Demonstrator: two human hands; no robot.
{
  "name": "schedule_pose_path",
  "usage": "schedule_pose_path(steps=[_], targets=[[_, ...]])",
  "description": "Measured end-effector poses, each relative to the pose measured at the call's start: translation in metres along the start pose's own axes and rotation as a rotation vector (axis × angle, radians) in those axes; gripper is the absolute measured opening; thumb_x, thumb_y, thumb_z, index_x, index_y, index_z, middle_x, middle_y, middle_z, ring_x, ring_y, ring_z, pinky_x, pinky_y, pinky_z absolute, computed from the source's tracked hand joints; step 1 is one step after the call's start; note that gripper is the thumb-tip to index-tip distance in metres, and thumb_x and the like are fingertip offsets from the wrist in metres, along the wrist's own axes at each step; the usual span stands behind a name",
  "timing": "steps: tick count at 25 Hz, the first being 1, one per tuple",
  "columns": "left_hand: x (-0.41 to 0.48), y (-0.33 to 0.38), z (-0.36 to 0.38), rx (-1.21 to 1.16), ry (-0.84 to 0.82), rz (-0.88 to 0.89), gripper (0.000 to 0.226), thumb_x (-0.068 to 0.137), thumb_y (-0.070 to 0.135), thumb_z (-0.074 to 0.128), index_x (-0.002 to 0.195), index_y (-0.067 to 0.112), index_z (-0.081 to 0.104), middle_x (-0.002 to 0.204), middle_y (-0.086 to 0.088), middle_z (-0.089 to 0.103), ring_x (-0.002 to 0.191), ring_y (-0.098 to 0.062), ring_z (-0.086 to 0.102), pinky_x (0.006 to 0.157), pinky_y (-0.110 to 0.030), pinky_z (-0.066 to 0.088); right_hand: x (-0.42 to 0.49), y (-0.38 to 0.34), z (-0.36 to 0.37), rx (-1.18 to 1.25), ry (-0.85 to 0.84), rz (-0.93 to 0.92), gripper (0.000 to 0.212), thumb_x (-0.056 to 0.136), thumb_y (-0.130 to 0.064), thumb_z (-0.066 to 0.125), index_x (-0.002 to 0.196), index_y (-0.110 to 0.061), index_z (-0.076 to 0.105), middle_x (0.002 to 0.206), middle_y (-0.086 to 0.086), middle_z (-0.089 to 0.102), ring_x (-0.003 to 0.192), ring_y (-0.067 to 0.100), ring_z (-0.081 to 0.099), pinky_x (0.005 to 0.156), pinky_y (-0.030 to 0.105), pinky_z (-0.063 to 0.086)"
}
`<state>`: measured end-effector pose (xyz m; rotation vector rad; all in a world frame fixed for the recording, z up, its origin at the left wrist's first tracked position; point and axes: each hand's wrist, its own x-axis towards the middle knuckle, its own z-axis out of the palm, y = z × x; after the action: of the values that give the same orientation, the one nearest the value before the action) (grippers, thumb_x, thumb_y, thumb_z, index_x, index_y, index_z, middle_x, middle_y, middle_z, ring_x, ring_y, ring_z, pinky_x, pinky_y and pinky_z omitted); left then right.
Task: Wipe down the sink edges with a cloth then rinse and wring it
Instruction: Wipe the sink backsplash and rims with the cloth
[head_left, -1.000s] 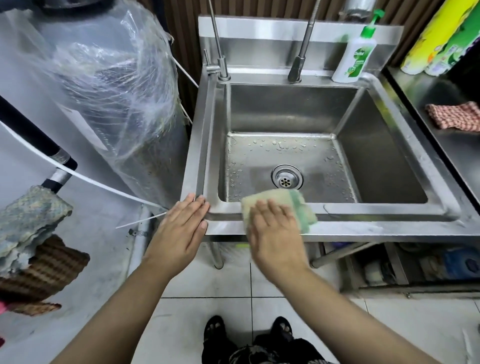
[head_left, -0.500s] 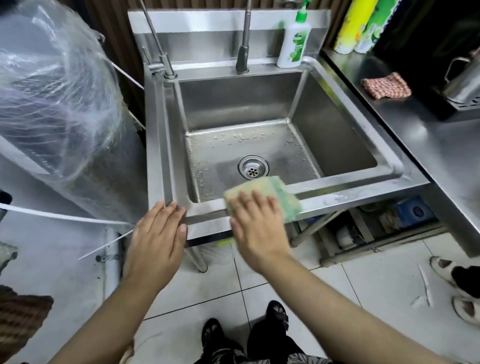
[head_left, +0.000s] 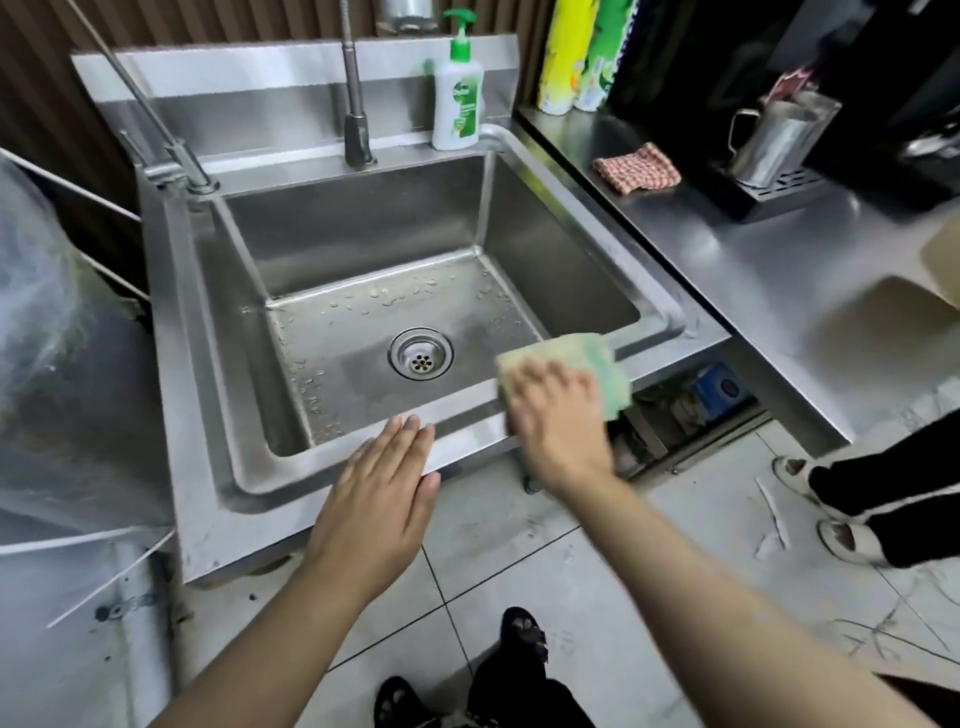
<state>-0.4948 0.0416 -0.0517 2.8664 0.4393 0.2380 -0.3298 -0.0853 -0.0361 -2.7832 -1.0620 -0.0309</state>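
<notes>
1. Two bare forearms run from the near edge to the left hand (head_left: 374, 499) and right hand (head_left: 558, 421).
2. Short, plain nails show on the left fingers (head_left: 410, 431).
3. Black trousers (head_left: 519, 696) cover the legs, near centre.
4. Black shoes (head_left: 524, 631) are on both feet.

Commercial kitchen: steel sink (head_left: 171, 322), steel counter (head_left: 769, 270).

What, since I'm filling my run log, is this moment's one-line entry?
step: wipe edges | right hand: presses yellow-green cloth on sink front rim | left hand: flat at rim
</notes>
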Motion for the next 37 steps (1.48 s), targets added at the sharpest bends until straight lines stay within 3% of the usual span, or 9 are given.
schedule_pose_path(steps=[4,8,11,16,22,25,27,32,37], targets=[[-0.001,0.001,0.000,-0.004,-0.022,0.013,0.062,0.097,0.041,0.013,0.133,0.003,0.047,0.138,-0.014,0.049,0.131,-0.026,0.042,0.106,-0.035,0.024,-0.013,-0.013,0.001,0.113,-0.037,-0.339,0.048,0.092,-0.038,0.029,0.127,-0.021,0.057,0.133,0.003,0.057,0.124,0.029,0.048,0.107,0.041,0.022],[-0.002,0.004,-0.002,-0.011,-0.009,0.008,0.061,0.097,0.041,0.013,0.134,0.005,0.045,0.139,-0.010,0.049,0.133,-0.022,0.039,0.108,-0.031,0.021,0.029,0.100,-0.019,0.022,0.080,-0.054,0.057,0.088,-0.037,0.024,0.122,-0.013,0.062,0.129,0.015,0.060,0.120,0.037,0.051,0.101,0.036,0.024],[0.004,0.010,-0.002,-0.056,0.037,-0.039,0.057,0.096,0.041,0.018,0.134,0.008,0.046,0.140,-0.007,0.048,0.135,-0.018,0.030,0.108,-0.032,0.021,0.030,0.089,-0.015,-0.049,0.031,0.090,0.066,0.084,-0.040,0.011,0.132,-0.022,0.053,0.139,0.009,0.050,0.130,0.034,0.040,0.103,0.037,0.014],[0.063,0.067,0.010,-0.055,0.069,-0.006,0.054,0.096,0.040,0.021,0.133,0.012,0.047,0.141,-0.004,0.047,0.136,-0.017,0.026,0.104,-0.034,0.024,0.015,0.084,-0.008,0.066,-0.028,-0.350,0.047,0.092,-0.039,0.030,0.126,-0.024,0.058,0.130,0.000,0.060,0.121,0.028,0.052,0.104,0.040,0.021],[0.123,0.146,0.040,-0.069,0.041,0.005,0.058,0.098,0.041,0.014,0.135,0.010,0.045,0.141,-0.006,0.046,0.137,-0.017,0.031,0.109,-0.031,0.019,0.069,0.210,-0.029,-0.018,-0.111,-0.083,0.079,0.079,-0.051,-0.006,0.144,-0.029,0.033,0.154,-0.006,0.028,0.145,0.021,0.014,0.111,0.036,-0.005],[0.128,0.158,0.049,-0.050,0.012,-0.044,0.059,0.098,0.040,0.013,0.132,0.007,0.049,0.137,-0.008,0.051,0.134,-0.013,0.033,0.110,-0.025,0.015,0.051,0.180,-0.020,-0.006,-0.104,-0.269,0.056,0.090,-0.041,0.019,0.130,-0.024,0.055,0.136,-0.001,0.056,0.131,0.028,0.045,0.107,0.041,0.012],[0.129,0.159,0.051,-0.030,0.007,-0.058,0.056,0.097,0.038,0.016,0.131,0.008,0.050,0.137,-0.007,0.052,0.133,-0.013,0.033,0.109,-0.025,0.016,0.051,0.189,-0.026,0.055,-0.067,-0.378,0.049,0.092,-0.040,0.027,0.128,-0.025,0.057,0.134,-0.005,0.057,0.128,0.023,0.049,0.107,0.036,0.012],[0.135,0.169,0.051,-0.047,0.040,-0.141,0.057,0.096,0.042,0.018,0.132,0.012,0.050,0.138,-0.003,0.050,0.134,-0.015,0.035,0.108,-0.033,0.023,0.108,0.255,-0.047,0.058,-0.240,-0.371,0.048,0.100,-0.044,0.015,0.147,-0.037,0.018,0.157,-0.016,0.009,0.145,0.009,-0.003,0.112,0.027,-0.009],[0.179,0.197,0.057,-0.019,0.016,-0.011,0.052,0.096,0.039,0.024,0.135,0.013,0.045,0.141,-0.003,0.048,0.136,-0.017,0.032,0.110,-0.028,0.017,0.185,0.231,-0.042,-0.019,-0.369,-0.364,0.049,0.100,-0.043,0.018,0.148,-0.041,0.007,0.158,-0.012,-0.010,0.144,0.018,-0.018,0.115,0.038,-0.006]])
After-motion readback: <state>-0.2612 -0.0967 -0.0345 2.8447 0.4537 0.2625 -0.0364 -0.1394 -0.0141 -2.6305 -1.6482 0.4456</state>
